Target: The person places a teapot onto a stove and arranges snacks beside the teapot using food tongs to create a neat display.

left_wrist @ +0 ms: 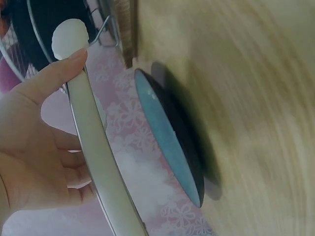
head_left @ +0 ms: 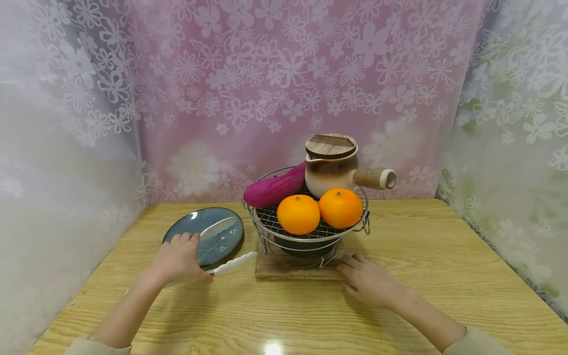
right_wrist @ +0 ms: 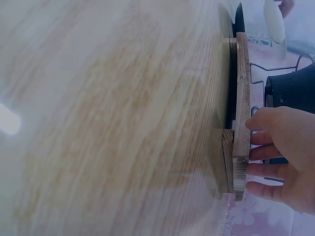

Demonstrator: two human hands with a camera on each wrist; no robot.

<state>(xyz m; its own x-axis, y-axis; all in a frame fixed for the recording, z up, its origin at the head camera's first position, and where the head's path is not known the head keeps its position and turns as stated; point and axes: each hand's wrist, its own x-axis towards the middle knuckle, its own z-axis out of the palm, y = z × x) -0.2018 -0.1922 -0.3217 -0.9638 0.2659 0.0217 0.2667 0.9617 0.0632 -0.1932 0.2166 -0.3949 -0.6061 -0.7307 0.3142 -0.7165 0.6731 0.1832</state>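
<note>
My left hand (head_left: 179,259) holds a pair of tongs (head_left: 235,264) with white scalloped tips, its thumb on one arm and its fingers on the other. The tongs' tips stand apart over the right side of a dark blue plate (head_left: 186,229) and point toward the grill stand. In the left wrist view the tongs' metal arm (left_wrist: 101,147) runs down past the palm. My right hand (head_left: 368,281) touches the right front corner of a wooden board (head_left: 293,273), fingers nearly straight. The right wrist view shows the fingertips along that board's edge (right_wrist: 241,123).
On the board stands a round wire grill (head_left: 301,240) over a dark bowl. It carries two oranges (head_left: 298,214), a long magenta vegetable (head_left: 272,191) and a clay teapot (head_left: 330,177) with a wooden lid; the teapot's rope-wrapped handle (head_left: 368,178) juts right.
</note>
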